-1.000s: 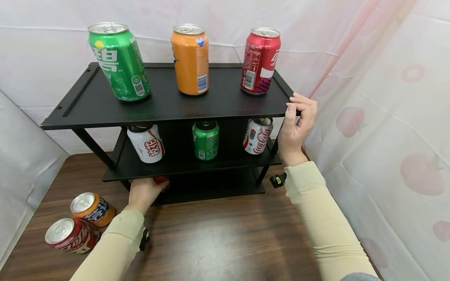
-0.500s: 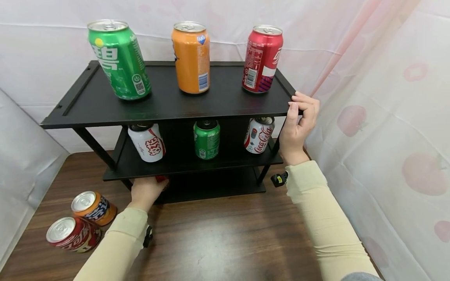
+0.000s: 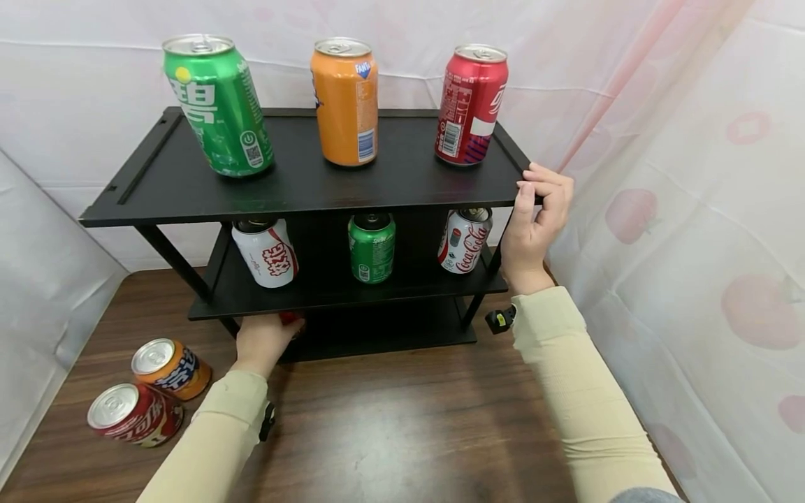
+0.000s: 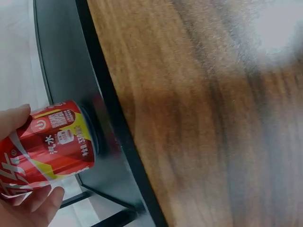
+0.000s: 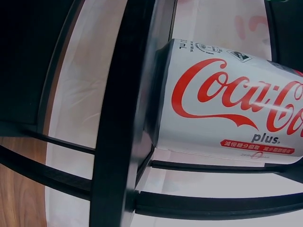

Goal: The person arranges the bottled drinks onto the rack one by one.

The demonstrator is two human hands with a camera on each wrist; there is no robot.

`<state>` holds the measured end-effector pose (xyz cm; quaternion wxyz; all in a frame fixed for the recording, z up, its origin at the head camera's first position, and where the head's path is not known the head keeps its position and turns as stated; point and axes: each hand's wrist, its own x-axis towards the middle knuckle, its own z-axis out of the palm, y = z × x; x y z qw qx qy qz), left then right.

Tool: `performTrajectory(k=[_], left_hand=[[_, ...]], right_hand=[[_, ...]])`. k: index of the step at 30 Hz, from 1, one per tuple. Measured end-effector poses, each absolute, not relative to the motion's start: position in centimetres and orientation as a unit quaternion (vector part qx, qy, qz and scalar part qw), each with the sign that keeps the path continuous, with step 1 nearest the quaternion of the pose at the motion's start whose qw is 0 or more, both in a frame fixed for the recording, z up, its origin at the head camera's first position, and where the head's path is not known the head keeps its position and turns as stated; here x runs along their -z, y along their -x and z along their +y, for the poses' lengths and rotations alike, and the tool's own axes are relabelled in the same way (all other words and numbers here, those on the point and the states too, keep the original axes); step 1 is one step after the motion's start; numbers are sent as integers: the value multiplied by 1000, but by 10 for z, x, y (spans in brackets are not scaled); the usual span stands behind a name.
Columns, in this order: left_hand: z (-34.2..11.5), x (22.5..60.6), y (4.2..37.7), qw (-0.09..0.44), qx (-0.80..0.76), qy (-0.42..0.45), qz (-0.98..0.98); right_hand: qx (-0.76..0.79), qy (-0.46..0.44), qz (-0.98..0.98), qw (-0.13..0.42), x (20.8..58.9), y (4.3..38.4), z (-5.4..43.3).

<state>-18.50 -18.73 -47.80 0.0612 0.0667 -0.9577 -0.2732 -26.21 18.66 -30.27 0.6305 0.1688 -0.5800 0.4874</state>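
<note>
A black three-tier shelf [image 3: 402,192] stands against the curtain. In the head view my left hand [image 3: 260,342] reaches under the middle board at the left, where most of its can is hidden. The left wrist view shows that hand holding a red soda can [image 4: 59,142], thumb on one side and fingers on the other. The can's base is at the bottom board [image 4: 71,52], near its front edge. My right hand [image 3: 534,223] grips the top board's front right corner. Close to it, a white Coca-Cola can [image 5: 227,104] stands on the middle board.
On the top board stand a green can [image 3: 220,112], an orange can [image 3: 346,105] and a red can [image 3: 472,108]. The middle board also bears a white can [image 3: 267,255] and a green Sprite can [image 3: 372,251]. An orange can [image 3: 179,370] and a dark red can [image 3: 141,416] stand on the table.
The whole head view shifts slightly. Both hands keep their places at the shelf, and the cans stay where they were.
</note>
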Motion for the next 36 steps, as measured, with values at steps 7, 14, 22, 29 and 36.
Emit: performTrajectory(k=[7, 14, 22, 29, 36], left_hand=[[-187, 482, 185, 88, 275, -60, -956], [-187, 481, 181, 71, 280, -73, -955], [-188, 479, 169, 69, 288, -95, -950], [-199, 475, 155, 73, 284, -99, -951], [-204, 468, 140, 78, 272, -98, -954]], right_hand=[[-493, -174, -576, 628, 288, 244, 174], [-489, -176, -576, 631, 288, 243, 173], [-487, -174, -580, 630, 292, 247, 177], [-488, -179, -577, 630, 285, 240, 172], [-490, -171, -581, 627, 287, 239, 171]])
